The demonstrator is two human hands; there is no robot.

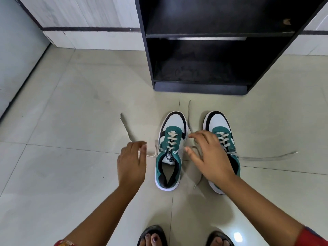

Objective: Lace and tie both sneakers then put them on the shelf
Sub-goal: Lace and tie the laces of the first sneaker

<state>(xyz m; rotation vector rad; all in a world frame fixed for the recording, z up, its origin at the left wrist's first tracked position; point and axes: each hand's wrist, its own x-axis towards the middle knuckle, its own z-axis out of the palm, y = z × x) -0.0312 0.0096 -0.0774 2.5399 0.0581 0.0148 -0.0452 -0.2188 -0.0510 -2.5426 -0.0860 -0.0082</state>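
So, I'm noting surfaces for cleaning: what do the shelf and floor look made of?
Shelf: likely laminated board, matte black, with a chipped edge showing a paler core. Floor: glossy pale tiles, seemingly ceramic, with grout lines and a light reflection.

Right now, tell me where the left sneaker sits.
In the head view, the left sneaker stands on the tiled floor between both hands, beside the right sneaker, toe pointing at the black shelf.
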